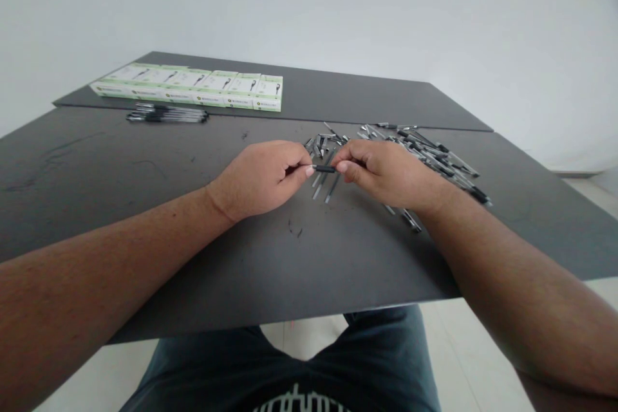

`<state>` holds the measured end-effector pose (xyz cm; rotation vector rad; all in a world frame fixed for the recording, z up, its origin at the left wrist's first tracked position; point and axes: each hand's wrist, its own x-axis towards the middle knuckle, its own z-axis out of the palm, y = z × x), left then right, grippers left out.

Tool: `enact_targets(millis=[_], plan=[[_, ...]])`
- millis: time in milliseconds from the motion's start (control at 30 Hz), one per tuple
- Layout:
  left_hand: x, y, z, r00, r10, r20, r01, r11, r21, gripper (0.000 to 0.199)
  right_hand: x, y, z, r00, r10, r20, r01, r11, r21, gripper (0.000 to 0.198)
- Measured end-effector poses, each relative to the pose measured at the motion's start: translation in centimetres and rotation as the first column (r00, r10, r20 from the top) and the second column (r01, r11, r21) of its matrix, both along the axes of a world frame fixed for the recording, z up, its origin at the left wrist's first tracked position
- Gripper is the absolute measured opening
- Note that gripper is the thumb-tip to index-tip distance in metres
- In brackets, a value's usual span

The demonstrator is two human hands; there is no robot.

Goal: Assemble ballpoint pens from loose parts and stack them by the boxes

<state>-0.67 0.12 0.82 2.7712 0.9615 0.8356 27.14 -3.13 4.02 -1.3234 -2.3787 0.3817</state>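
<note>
Black-gripped pen (324, 168) at dial centre | left hand (263, 177), fingers pinching its nine-o'clock end | right hand (386, 172), fingers pinching its three-o'clock end | loose pens (440, 162) sprawl towards three | pen boxes (193, 87) line up at ten!

Single view: from head, facing forward and down over hands (263, 177), table (338, 270); close range.

From the held pen (324, 168), open tabletop (318, 270) leaves passage at 6 o'clock, between forearms (164, 232) at 8 and 4. Loose pen parts (321, 149) block 12, a pen heap (444, 164) crowds 3, stacked pens (167, 114) and boxes (190, 87) obstruct 10.
</note>
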Motion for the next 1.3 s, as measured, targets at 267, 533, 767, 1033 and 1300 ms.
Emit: enact_targets(millis=[267, 533, 767, 1033, 1300], plan=[[-0.03, 0.32, -0.19, 0.996, 0.058, 0.069, -0.053, 0.995, -0.080, 0.029, 0.07, -0.08, -0.10, 0.997, -0.033, -0.069, 0.035, 0.999, 0.033, 0.011], [-0.16, 0.33, -0.28, 1.000, 0.005, 0.011, -0.005, 0.999, -0.038, 0.035, 0.22, -0.03, -0.08, 1.000, 0.000, 0.003, 0.000, 0.998, 0.064, 0.015], [0.05, 0.26, -0.25, 0.999, 0.009, -0.036, -0.009, 1.000, -0.021, 0.038, 0.29, 0.05, 0.02, 0.995, 0.054, 0.082, -0.060, 0.996, 0.065, 0.025], [0.06, 0.17, -0.27, 1.000, 0.007, -0.003, -0.007, 0.999, -0.037, 0.035, 0.19, -0.07, 0.02, 0.999, -0.017, 0.048, 0.015, 0.999, 0.047, 0.016], [0.05, 0.23, -0.27, 1.000, 0.009, 0.016, -0.008, 0.999, -0.048, 0.033, 0.23, -0.13, 0.03, 0.999, -0.008, 0.044, 0.007, 1.000, 0.027, 0.020]])
